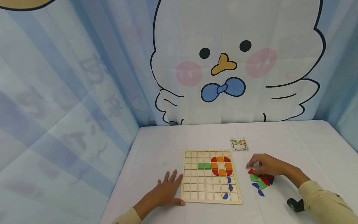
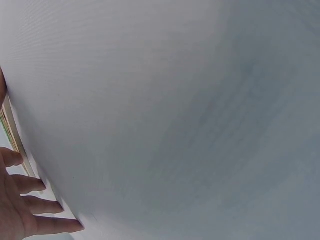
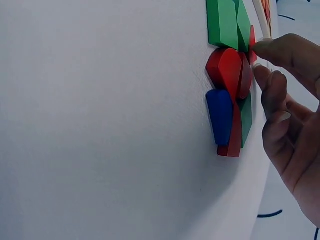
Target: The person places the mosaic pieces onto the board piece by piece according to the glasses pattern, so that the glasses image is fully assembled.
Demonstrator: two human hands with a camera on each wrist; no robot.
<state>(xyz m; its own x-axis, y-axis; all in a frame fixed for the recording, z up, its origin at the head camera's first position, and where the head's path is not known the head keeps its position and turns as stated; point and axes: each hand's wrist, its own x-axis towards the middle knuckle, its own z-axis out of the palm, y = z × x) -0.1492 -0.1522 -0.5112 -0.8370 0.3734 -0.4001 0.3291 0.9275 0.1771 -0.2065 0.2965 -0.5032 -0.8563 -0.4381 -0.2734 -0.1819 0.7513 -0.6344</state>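
A wooden grid board (image 1: 191, 188) lies on the white table. On it, red quarter-round pieces (image 1: 227, 159) and orange squares (image 1: 220, 159) form a ring, with two green squares (image 1: 204, 165) to its left and three blue pieces (image 1: 225, 196) below. My left hand (image 1: 167, 191) lies with fingers spread at the board's left edge, its thumb by the near left corner. My right hand (image 1: 267, 165) hovers over a loose pile, thumb and forefinger apart around a red piece (image 1: 251, 171). In the right wrist view, one fingertip meets the edge of a red piece (image 3: 252, 45).
The pile also holds green squares (image 1: 262, 184), blue pieces (image 1: 261, 192) and other red pieces. A small pattern card (image 1: 239, 144) lies behind the board at the right. A black object (image 1: 295, 205) shows beside the right sleeve. Printed curtains stand behind the table and at its sides.
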